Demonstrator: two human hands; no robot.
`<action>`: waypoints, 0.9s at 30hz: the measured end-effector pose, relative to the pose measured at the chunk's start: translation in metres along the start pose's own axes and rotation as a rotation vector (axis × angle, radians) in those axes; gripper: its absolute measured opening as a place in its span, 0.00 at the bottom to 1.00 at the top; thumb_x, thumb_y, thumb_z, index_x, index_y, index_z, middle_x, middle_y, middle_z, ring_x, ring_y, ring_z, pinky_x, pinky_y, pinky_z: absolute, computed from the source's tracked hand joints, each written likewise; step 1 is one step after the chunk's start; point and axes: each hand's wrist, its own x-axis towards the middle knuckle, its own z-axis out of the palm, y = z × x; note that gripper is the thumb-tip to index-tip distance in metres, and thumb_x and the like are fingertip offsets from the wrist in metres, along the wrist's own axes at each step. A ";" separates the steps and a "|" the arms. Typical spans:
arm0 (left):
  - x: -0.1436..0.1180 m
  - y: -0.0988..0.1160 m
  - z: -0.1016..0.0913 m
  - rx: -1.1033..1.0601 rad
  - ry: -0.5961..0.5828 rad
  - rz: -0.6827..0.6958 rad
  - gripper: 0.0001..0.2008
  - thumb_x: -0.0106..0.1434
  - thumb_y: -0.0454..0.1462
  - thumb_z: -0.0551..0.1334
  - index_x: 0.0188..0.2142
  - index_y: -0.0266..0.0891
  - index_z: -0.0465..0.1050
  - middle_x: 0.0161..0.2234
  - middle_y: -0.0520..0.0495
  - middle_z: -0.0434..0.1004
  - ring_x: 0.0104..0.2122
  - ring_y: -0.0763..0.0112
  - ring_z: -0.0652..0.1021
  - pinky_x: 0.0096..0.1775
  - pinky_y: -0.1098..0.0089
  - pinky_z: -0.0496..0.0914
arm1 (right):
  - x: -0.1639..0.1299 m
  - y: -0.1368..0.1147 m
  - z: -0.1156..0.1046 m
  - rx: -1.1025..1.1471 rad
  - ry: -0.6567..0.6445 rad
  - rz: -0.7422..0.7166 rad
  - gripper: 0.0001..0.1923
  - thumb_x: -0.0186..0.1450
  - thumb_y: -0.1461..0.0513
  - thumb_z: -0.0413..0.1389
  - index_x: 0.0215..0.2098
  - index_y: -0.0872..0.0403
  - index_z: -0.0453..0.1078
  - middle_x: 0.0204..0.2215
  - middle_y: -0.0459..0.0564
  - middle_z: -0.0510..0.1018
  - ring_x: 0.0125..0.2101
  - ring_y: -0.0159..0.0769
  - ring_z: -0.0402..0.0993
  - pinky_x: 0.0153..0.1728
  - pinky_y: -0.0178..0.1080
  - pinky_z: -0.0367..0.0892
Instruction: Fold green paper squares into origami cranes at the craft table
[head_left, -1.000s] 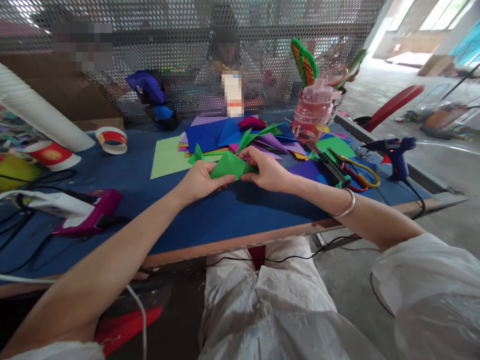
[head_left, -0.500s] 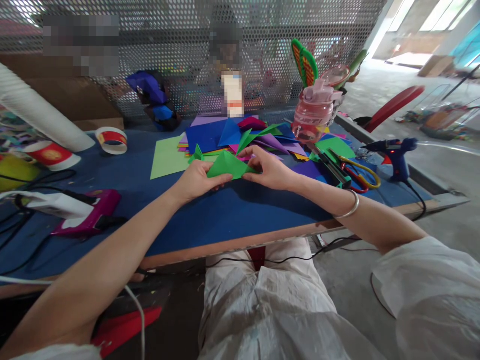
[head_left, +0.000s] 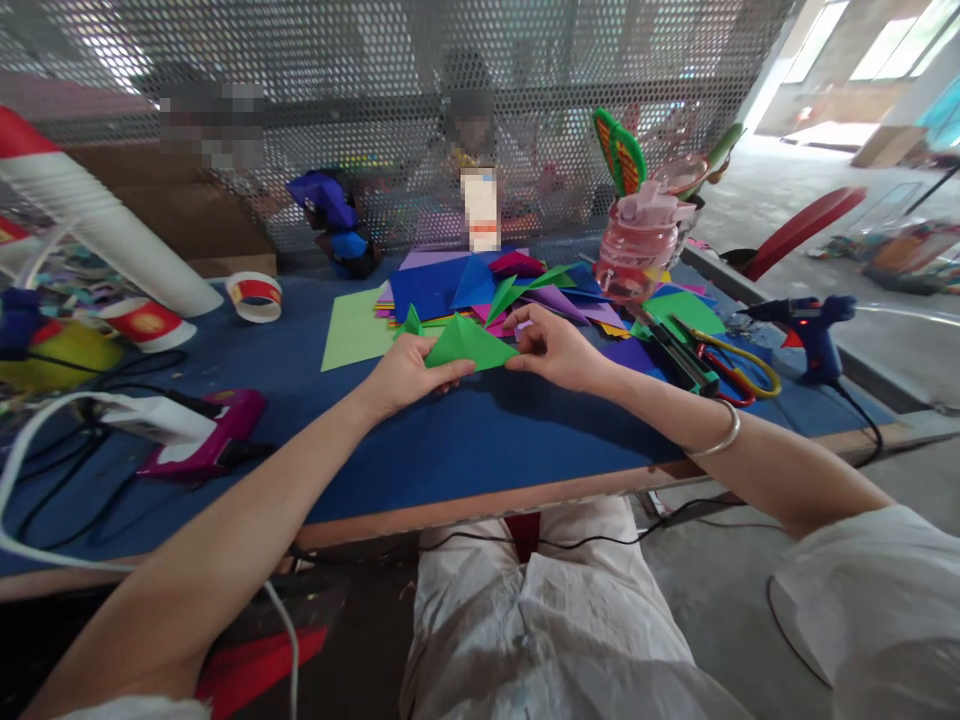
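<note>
Over the blue tabletop (head_left: 442, 450), my left hand (head_left: 399, 378) has got some folded green paper (head_left: 469, 346) gripped, right hand (head_left: 561, 352) just pinching its corner.

The left forearm (head_left: 277, 505) is slanting inward from the lower left, while the right forearm (head_left: 664, 405) is angling in from the right. The left hand (head_left: 397, 380) is gripping, its thumb (head_left: 456, 369) lying straight and pointing toward the right hand (head_left: 562, 350). That one is pinching with its thumb pointing left and its index finger (head_left: 527, 316) arching above; both hands are facing each other closely.
</note>
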 end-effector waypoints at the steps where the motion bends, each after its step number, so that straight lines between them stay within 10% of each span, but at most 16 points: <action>1: 0.000 0.001 0.000 0.000 -0.004 0.000 0.24 0.49 0.55 0.76 0.20 0.38 0.72 0.16 0.53 0.73 0.17 0.75 0.71 0.20 0.75 0.66 | 0.000 0.000 -0.001 0.006 -0.002 0.005 0.24 0.57 0.59 0.66 0.47 0.52 0.63 0.21 0.34 0.67 0.22 0.28 0.63 0.27 0.34 0.57; 27: 0.004 -0.007 -0.005 -0.051 0.027 -0.019 0.22 0.49 0.53 0.75 0.21 0.38 0.75 0.18 0.51 0.74 0.17 0.74 0.71 0.21 0.73 0.68 | 0.000 0.003 -0.002 0.057 0.042 -0.038 0.15 0.59 0.60 0.62 0.38 0.50 0.60 0.25 0.37 0.66 0.25 0.28 0.63 0.31 0.35 0.62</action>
